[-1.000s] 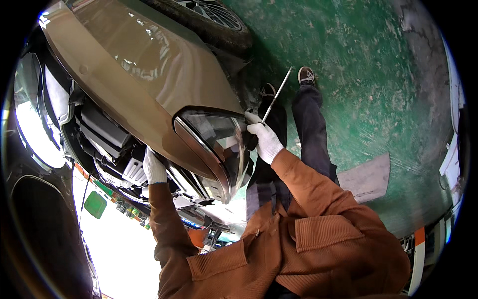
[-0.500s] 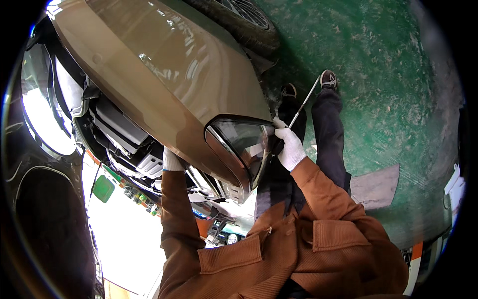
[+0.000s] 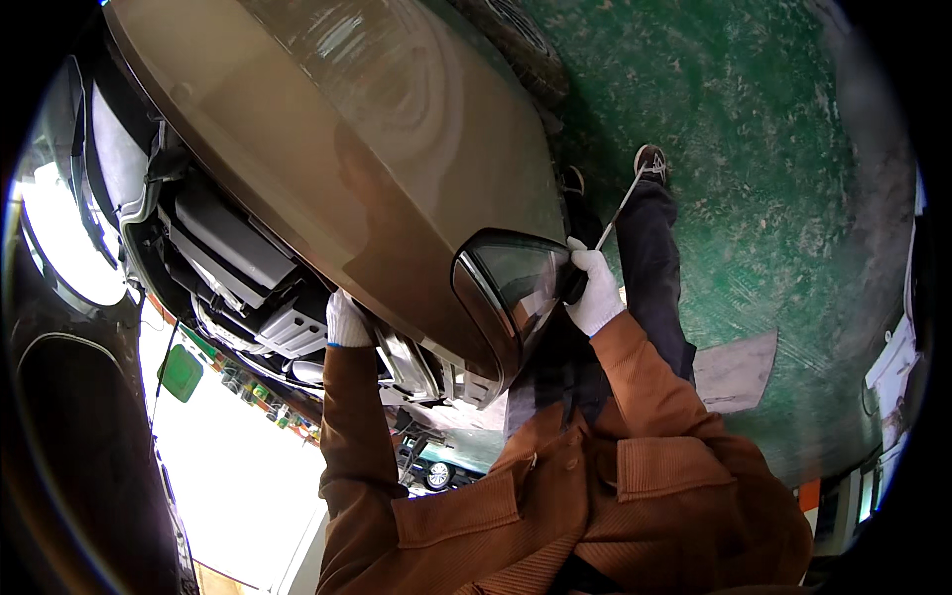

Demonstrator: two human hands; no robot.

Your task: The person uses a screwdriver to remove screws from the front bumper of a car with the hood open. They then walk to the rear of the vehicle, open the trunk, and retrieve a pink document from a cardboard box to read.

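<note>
A gold-tan car panel curves down to a dark-framed lamp at its corner. My left hand, in a white knit glove, reaches in at the panel's inner edge, beside the uncovered bay; its fingers are hidden there. At the lamp's outer tip, my right hand, also gloved, is closed round a long thin metal rod. The rod slants away toward my shoe. A dark piece shows between that hand and the lamp, and I cannot tell whether it belongs to the rod.
Black covers and metal parts fill the open bay on the left. A raised dark lid stands at far left. Beyond the panel is a car wheel. A grey mat lies on the green floor at right.
The car's corner and lamp sit farther right in view. My right hand has shifted slightly right and down with the rod, staying by the lamp's tip. My left hand remains at the panel's inner edge.
</note>
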